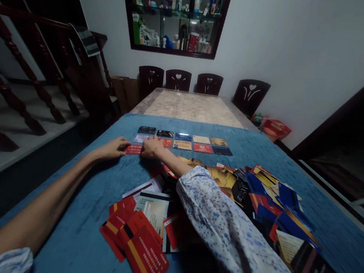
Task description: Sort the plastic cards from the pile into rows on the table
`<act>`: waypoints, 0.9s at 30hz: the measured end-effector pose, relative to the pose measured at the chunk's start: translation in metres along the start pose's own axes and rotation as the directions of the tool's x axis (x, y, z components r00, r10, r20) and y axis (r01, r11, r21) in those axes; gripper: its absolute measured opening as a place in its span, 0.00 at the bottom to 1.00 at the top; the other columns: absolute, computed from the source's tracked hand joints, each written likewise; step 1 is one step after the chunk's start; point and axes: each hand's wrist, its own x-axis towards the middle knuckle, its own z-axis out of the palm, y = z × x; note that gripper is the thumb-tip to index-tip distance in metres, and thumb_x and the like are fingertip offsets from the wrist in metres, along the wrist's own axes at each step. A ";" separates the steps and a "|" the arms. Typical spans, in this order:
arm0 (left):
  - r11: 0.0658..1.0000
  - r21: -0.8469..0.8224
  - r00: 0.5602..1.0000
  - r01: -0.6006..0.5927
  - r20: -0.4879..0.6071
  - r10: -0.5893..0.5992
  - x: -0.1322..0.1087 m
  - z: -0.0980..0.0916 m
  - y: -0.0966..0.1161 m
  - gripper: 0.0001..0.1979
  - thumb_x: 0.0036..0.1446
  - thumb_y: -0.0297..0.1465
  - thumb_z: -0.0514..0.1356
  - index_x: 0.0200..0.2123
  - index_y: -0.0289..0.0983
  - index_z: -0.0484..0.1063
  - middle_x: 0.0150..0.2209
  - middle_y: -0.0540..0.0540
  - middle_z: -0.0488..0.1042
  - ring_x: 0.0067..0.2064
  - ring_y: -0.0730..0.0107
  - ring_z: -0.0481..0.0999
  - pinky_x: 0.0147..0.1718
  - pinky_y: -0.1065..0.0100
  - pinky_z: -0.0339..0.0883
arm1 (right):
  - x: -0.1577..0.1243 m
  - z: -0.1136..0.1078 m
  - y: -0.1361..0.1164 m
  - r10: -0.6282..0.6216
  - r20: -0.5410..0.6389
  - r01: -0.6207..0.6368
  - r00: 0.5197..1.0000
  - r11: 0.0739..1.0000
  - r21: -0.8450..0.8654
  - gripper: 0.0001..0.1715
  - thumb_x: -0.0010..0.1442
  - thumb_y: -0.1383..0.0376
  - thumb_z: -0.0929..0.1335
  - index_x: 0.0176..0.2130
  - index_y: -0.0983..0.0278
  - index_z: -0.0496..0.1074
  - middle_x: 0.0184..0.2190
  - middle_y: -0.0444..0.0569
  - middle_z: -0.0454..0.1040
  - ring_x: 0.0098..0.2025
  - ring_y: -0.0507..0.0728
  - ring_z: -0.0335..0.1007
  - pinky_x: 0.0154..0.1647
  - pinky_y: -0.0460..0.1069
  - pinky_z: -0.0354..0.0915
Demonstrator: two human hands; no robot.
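Observation:
A red card (133,149) with pale print lies on the blue cloth (97,188), just below two rows of cards. My left hand (115,148) has its bent fingers at the card's left edge. At the right end of the same card, my right hand (152,147) pinches it, covering that end. Directly above are a lilac-white card (141,139) and a red-and-gold card (167,143), both partly hidden by my right hand. The upper row includes a dark card (147,130) and a blue card (183,136).
Loose red cards (145,255) overlap near me, beside a grey-beige card (152,212). A large heap of blue cards (288,197), gold and black ones spreads to the right, partly under my right sleeve. Dark chairs (209,83) stand beyond the table; a wooden railing (29,62) runs left.

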 end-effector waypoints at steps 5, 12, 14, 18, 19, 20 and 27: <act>0.998 0.055 0.999 -0.032 0.025 0.030 0.001 -0.004 0.012 0.25 0.48 0.38 0.58 0.49 0.35 0.76 0.46 0.40 0.72 0.49 0.53 0.72 0.54 0.57 0.67 | 0.001 -0.004 0.001 -0.031 0.008 0.031 1.000 0.998 -0.059 0.21 0.60 0.59 0.66 0.51 0.63 0.74 0.60 0.60 0.69 0.64 0.70 0.57 0.59 0.68 0.62; 0.997 0.083 1.000 -0.002 0.015 0.001 -0.006 -0.005 0.019 0.27 0.50 0.38 0.58 0.54 0.35 0.74 0.46 0.41 0.71 0.48 0.55 0.72 0.53 0.58 0.67 | -0.017 -0.016 0.015 -0.086 -0.015 0.084 0.996 0.991 -0.109 0.22 0.62 0.58 0.65 0.52 0.62 0.75 0.59 0.59 0.70 0.62 0.70 0.58 0.56 0.68 0.62; 0.996 0.084 1.000 0.012 -0.003 -0.012 -0.008 -0.004 0.017 0.29 0.50 0.38 0.58 0.55 0.34 0.72 0.47 0.40 0.70 0.47 0.56 0.73 0.52 0.58 0.68 | -0.026 -0.020 0.024 -0.094 -0.042 0.089 0.995 0.989 -0.121 0.23 0.61 0.58 0.66 0.53 0.61 0.75 0.58 0.58 0.71 0.62 0.70 0.58 0.56 0.67 0.61; 0.996 0.086 0.994 -0.023 -0.104 0.032 -0.013 -0.001 0.018 0.26 0.51 0.37 0.58 0.54 0.36 0.73 0.50 0.40 0.69 0.52 0.54 0.70 0.56 0.56 0.65 | -0.045 -0.023 0.045 -0.105 -0.080 0.094 0.991 0.988 -0.123 0.18 0.62 0.61 0.66 0.50 0.60 0.77 0.55 0.56 0.73 0.59 0.68 0.60 0.54 0.64 0.60; 0.995 0.090 0.990 -0.040 -0.135 0.052 -0.014 0.000 0.020 0.25 0.53 0.37 0.57 0.53 0.36 0.74 0.51 0.40 0.69 0.53 0.54 0.69 0.58 0.55 0.64 | -0.050 -0.023 0.051 -0.104 -0.085 0.093 0.991 0.988 -0.119 0.17 0.62 0.62 0.66 0.49 0.59 0.78 0.53 0.55 0.74 0.59 0.68 0.60 0.53 0.62 0.60; 0.994 0.094 0.984 -0.057 -0.162 0.072 -0.016 0.000 0.024 0.23 0.55 0.38 0.56 0.52 0.36 0.74 0.52 0.39 0.69 0.54 0.53 0.69 0.60 0.53 0.62 | -0.055 -0.022 0.057 -0.101 -0.096 0.089 0.990 0.989 -0.114 0.17 0.63 0.63 0.66 0.49 0.58 0.78 0.53 0.54 0.75 0.59 0.68 0.60 0.52 0.61 0.60; 0.978 0.067 0.956 -0.199 -0.206 0.208 -0.028 0.012 0.076 0.18 0.61 0.36 0.54 0.50 0.37 0.76 0.53 0.39 0.71 0.54 0.54 0.69 0.59 0.51 0.62 | -0.087 -0.004 0.083 -0.084 -0.197 0.070 0.977 0.995 -0.076 0.17 0.65 0.66 0.64 0.48 0.59 0.79 0.49 0.53 0.78 0.54 0.64 0.62 0.47 0.55 0.57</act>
